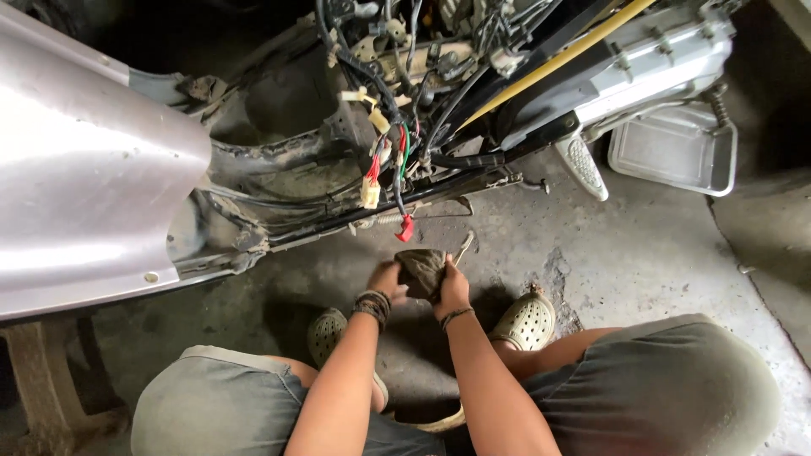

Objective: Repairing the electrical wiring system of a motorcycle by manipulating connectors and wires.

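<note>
Both my hands close on one dirty rag: my left hand and right hand squeeze it between them, just below one red connector.

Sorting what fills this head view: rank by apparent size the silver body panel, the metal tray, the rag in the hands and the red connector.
1. Silver body panel, though nearest the camera.
2. Metal tray.
3. Rag, held by left hand and right hand.
4. Red connector.
</note>
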